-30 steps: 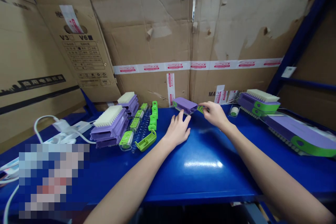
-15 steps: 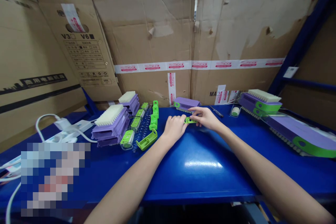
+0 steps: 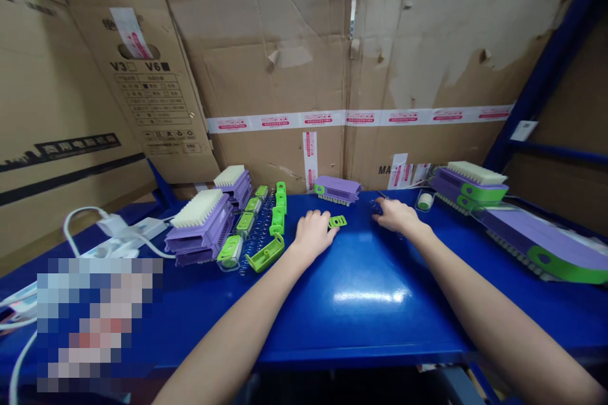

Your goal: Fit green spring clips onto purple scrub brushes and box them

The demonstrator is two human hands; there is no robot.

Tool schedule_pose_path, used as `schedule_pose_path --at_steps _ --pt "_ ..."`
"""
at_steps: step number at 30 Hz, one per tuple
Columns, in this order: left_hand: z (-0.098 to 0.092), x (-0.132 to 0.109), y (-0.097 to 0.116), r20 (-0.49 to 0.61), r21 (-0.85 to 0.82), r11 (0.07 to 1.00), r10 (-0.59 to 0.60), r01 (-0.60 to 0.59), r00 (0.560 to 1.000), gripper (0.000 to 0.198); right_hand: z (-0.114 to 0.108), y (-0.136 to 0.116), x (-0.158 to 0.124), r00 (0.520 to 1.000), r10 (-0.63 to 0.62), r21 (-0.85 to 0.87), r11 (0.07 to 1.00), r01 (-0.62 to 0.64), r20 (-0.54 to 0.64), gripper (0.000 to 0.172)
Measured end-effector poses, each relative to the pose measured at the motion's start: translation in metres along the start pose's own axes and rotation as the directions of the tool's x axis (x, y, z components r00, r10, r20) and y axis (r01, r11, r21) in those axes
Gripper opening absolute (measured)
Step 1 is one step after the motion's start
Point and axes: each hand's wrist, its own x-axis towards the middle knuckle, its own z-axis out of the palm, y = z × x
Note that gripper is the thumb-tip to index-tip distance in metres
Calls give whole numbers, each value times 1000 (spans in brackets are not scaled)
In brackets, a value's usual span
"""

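Note:
My left hand (image 3: 314, 233) is closed at the middle of the table, its fingers on one end of a small flat green plastic piece (image 3: 338, 221) with oval cut-outs. To the right, my right hand (image 3: 398, 216) lies low over the screwdriver (image 3: 382, 194), fingers curled; only the thin shaft shows and the handle is hidden under the hand. Behind both hands rests a purple brush (image 3: 338, 189), bristles down, with a green end. Left of my left hand stand green curved end pieces (image 3: 278, 220) in a row, and one lies tilted (image 3: 266, 254).
Coiled springs (image 3: 260, 228) lie beside several green-topped clear cases (image 3: 245, 224). Purple brush bodies (image 3: 202, 228) are stacked at left, near a power strip (image 3: 142, 232) with white cables. More purple-green brushes (image 3: 494, 209) and a small case (image 3: 425, 201) sit at right. Cardboard (image 3: 285, 76) walls the back.
My right hand has let go of the green piece and moved right, onto the screwdriver. The left hand keeps the green piece, which has shifted slightly left and down.

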Motion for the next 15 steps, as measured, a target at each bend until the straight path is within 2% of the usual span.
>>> schedule_pose_path --at_steps 3,5,6,8,11,13,15 --pt "1 -1 1 18 1 1000 -15 15 1000 29 0 0 3 990 -119 84 990 113 74 44" --pt "1 -1 1 28 -9 999 -32 32 999 31 -3 -5 2 967 -232 274 941 197 102 41" --pt "1 -2 0 27 -20 999 -42 42 999 35 -6 -8 1 951 -284 408 888 213 121 40" --pt "0 -1 0 9 -53 998 -46 46 999 46 -11 -15 -3 922 -352 644 746 172 161 42" --pt "-3 0 -1 -51 -89 996 27 -31 998 57 -16 -21 -10 869 -430 796 600 74 244 46" --pt "-4 0 -2 -105 -97 990 95 -105 990 49 -17 -21 -13 825 -486 851 526 15 287 45" --pt "-4 1 -3 -154 -112 982 135 -154 979 36 -17 -20 -14 806 -505 894 444 -62 307 43"
